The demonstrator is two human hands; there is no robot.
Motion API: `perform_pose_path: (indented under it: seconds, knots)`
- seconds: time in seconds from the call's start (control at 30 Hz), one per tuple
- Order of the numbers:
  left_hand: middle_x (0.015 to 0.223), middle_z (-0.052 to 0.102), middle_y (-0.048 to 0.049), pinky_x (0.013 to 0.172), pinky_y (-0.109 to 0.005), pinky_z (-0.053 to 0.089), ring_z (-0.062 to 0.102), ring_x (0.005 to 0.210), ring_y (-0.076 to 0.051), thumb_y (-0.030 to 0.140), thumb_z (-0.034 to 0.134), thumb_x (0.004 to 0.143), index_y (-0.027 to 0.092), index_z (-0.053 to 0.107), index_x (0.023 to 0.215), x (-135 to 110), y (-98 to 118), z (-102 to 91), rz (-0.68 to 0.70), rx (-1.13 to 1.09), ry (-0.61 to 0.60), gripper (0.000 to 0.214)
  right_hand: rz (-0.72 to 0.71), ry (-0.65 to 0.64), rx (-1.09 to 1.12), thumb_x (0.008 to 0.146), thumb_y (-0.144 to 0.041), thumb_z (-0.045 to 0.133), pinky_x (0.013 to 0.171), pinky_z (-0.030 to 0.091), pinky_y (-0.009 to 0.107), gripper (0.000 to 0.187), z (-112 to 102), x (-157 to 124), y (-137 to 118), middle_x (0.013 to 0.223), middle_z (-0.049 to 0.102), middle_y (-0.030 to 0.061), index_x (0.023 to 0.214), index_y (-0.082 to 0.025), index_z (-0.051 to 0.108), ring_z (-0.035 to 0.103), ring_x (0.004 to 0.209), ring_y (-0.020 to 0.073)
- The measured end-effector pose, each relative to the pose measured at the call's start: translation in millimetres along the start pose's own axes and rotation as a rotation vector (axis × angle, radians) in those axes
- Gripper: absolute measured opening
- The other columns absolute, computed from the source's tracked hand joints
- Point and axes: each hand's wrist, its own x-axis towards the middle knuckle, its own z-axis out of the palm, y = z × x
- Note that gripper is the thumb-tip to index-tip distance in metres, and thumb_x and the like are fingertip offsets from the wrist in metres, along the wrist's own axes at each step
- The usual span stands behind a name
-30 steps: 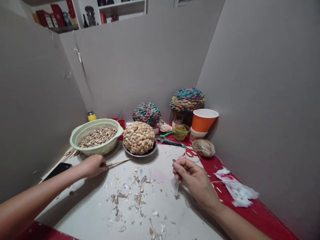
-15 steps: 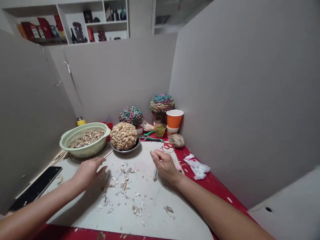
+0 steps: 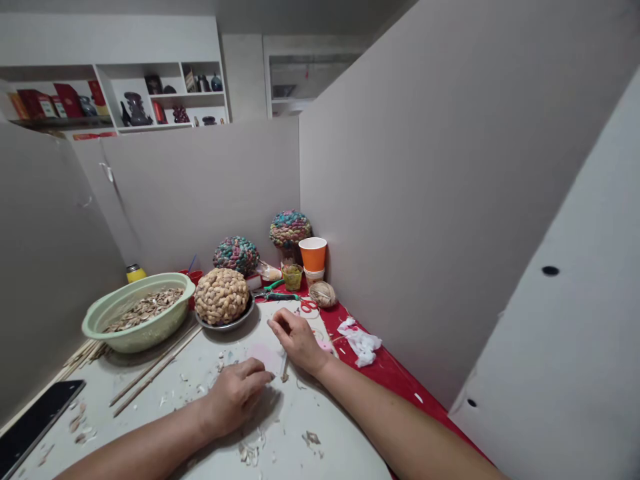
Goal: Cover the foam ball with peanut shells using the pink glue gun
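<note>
My left hand (image 3: 237, 395) lies palm down on the white board (image 3: 325, 460), fingers loosely stretched over scattered shell scraps (image 3: 250, 453). Its fingertips are close to my right hand (image 3: 299, 340). The right hand is closed on a thin metal tool (image 3: 284, 369) whose tip touches the board. Behind the hands a ball covered in nut shells (image 3: 221, 296) sits on a metal plate (image 3: 226, 325). A pale green basin (image 3: 103, 327) full of shells stands to its left.
Long wooden sticks (image 3: 150, 369) lie left of my left hand, and a black phone (image 3: 35, 424) lies at the near left. At the back stand two multicoloured balls (image 3: 236, 255), an orange cup (image 3: 313, 253), a twine ball (image 3: 323, 293), red scissors (image 3: 309, 307), green pliers (image 3: 273, 291). White tissue (image 3: 360, 343) lies right. Grey partitions enclose the table.
My left hand let go of the sticks near the basin and moved right to the scraps beside my right hand. The view drew back and turned right. The right hand keeps its tool.
</note>
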Motion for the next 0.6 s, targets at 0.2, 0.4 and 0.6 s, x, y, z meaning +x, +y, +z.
perform_pose_path:
  seconds: [0.2,0.4,0.6]
  knots:
    - [0.095,0.068,-0.0119,0.068,-0.025,0.053,0.067,0.081,-0.018,0.002,0.042,0.088,0.018,0.058,0.118,-10,-11,-8.9,-0.046,-0.053,0.035,0.037,0.05,-0.052,0.0,0.097,-0.038,0.049,0.06,0.033,0.027,0.03,1,-3,2,0.064,0.05,-0.0037,0.071,-0.022,0.049,0.043,0.06,0.0131]
    - [0.092,0.069,-0.0107,0.065,-0.025,0.053,0.067,0.077,-0.018,0.001,0.045,0.083,0.019,0.058,0.113,-6,-5,-12.7,-0.02,-0.07,0.031,0.038,0.053,-0.088,0.003,0.098,-0.038,0.048,0.058,0.031,0.028,0.036,3,-4,1,0.06,0.043,-0.0047,0.066,-0.022,0.043,0.04,0.058,0.0126]
    - [0.089,0.067,-0.0108,0.061,-0.026,0.052,0.064,0.073,-0.019,0.001,0.045,0.078,0.018,0.058,0.11,-6,-7,-13.7,-0.041,-0.081,0.037,0.038,0.051,-0.124,-0.014,0.098,-0.037,0.048,0.057,0.031,0.027,0.035,5,-7,3,0.06,0.045,-0.0046,0.066,-0.022,0.044,0.04,0.057,0.0123]
